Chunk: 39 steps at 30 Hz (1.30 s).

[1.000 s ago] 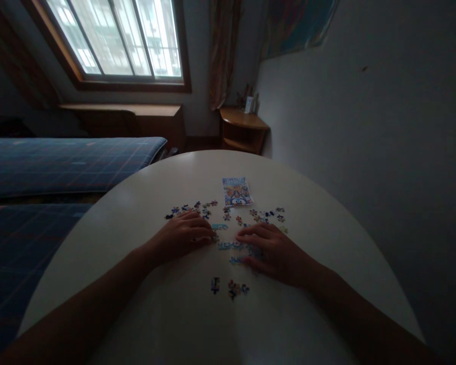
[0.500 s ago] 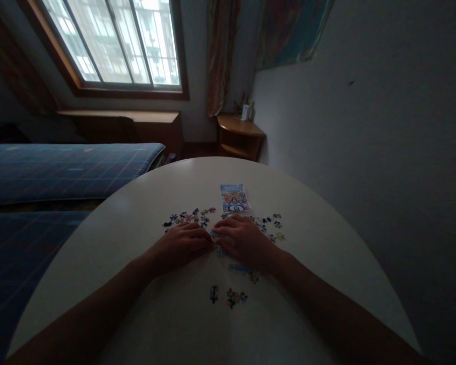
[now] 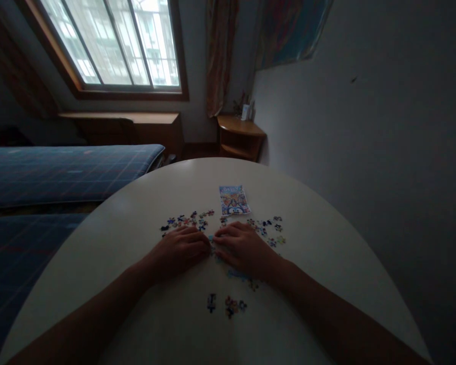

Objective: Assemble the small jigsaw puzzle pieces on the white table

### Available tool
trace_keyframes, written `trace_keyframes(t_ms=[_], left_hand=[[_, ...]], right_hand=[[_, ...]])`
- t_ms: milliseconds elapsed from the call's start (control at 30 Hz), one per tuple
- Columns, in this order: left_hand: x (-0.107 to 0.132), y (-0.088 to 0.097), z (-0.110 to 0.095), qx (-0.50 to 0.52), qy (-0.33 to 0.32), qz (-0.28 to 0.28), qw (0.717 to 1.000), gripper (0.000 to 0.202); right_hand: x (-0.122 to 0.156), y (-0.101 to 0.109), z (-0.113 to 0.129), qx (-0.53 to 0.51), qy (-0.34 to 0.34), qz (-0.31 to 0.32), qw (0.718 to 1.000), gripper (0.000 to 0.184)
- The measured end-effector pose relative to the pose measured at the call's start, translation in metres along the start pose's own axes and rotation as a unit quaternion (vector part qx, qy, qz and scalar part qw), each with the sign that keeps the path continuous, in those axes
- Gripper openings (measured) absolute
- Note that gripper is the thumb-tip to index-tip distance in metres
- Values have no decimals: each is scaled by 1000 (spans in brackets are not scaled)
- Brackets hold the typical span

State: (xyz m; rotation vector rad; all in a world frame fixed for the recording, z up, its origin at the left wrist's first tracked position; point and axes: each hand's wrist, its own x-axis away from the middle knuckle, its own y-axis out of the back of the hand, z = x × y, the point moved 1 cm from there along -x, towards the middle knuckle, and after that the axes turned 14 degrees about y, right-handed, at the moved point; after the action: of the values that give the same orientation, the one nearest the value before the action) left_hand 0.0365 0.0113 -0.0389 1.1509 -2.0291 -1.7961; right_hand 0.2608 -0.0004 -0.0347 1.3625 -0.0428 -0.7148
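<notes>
Small jigsaw pieces (image 3: pixel 190 221) lie scattered across a round white table (image 3: pixel 137 213). My left hand (image 3: pixel 180 251) and my right hand (image 3: pixel 243 249) rest on the table side by side, their fingertips meeting over a light blue joined piece (image 3: pixel 212 238). Both hands have fingers curled and pressed down on the pieces under them. More loose pieces (image 3: pixel 268 228) lie to the right of my right hand. A few joined pieces (image 3: pixel 228 305) sit nearer to me, below the hands. A small printed picture card (image 3: pixel 233 199) lies beyond the hands.
A bed with a blue checked cover (image 3: pixel 61 170) stands left of the table. A wooden corner shelf (image 3: pixel 240 133) and a window (image 3: pixel 117 43) are at the back. A bare wall (image 3: pixel 365 152) runs close along the table's right side.
My right hand has slid left from the pieces at the right until its fingertips meet my left hand. The left hand has barely moved.
</notes>
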Motion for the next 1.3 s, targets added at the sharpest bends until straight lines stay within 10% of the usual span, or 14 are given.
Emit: trace_keyframes(t_ms=[733, 1033, 1300], left_hand=[[3, 0, 3, 34, 2, 15, 999, 6], [3, 0, 3, 41, -3, 9, 999, 7], [3, 1, 2, 29, 6, 8, 1000, 8]], right_hand=[[1, 1, 4, -8, -5, 15, 1000, 29], [5, 18, 0, -8, -34, -69, 997, 18], [16, 31, 11, -13, 24, 65, 998, 15]])
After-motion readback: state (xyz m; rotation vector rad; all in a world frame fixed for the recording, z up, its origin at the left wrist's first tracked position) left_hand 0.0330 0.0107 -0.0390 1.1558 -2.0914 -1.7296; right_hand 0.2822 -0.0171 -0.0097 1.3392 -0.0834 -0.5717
